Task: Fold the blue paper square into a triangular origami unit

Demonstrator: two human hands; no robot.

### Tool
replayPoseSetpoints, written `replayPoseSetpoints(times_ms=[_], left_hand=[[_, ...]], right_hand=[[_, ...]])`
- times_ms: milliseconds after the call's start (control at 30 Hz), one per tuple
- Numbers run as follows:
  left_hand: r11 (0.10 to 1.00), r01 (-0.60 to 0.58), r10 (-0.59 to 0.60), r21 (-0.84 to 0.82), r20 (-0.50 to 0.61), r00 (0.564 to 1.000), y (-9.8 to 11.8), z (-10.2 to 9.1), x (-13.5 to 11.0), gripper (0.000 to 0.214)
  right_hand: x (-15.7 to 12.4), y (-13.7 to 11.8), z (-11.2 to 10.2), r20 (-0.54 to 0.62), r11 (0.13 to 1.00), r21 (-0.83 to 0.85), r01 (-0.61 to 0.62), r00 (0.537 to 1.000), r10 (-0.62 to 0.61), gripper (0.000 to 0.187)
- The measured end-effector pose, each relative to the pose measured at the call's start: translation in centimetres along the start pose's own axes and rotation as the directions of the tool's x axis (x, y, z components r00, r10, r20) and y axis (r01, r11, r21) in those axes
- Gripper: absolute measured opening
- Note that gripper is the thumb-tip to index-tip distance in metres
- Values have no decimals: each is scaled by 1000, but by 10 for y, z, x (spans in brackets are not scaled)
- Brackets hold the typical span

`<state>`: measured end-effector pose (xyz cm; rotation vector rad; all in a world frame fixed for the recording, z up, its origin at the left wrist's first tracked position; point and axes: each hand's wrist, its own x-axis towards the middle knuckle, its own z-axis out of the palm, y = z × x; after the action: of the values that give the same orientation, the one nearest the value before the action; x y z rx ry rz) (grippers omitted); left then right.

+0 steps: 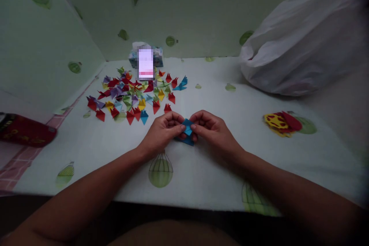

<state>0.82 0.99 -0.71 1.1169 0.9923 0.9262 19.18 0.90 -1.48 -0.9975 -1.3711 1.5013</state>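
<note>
A small blue folded paper piece (pixel 188 130) lies between my two hands, low over the white table cover (pixel 201 169). My left hand (pixel 163 130) pinches its left side with closed fingers. My right hand (pixel 210 128) pinches its right side, fingers curled. Behind my hands spreads a pile of several folded paper pieces (pixel 135 94) in red, yellow, blue, purple and green.
A large white plastic bag (pixel 300 42) fills the back right. A stack of red and yellow paper sheets (pixel 281 123) lies at the right. A small box (pixel 145 59) stands behind the pile. A red case (pixel 25 130) sits at the far left edge.
</note>
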Motion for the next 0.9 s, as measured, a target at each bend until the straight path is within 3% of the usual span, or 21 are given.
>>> replayPoseSetpoints(times_ms=[567, 900], left_hand=[[991, 25, -25, -131, 1, 1000, -7, 0, -2, 15], [990, 5, -2, -138, 22, 1000, -5, 0, -2, 11]], right_hand=[[-3, 2, 1, 23, 998, 47, 47, 999, -48, 11], [-6, -5, -1, 17, 991, -101, 85, 996, -84, 10]])
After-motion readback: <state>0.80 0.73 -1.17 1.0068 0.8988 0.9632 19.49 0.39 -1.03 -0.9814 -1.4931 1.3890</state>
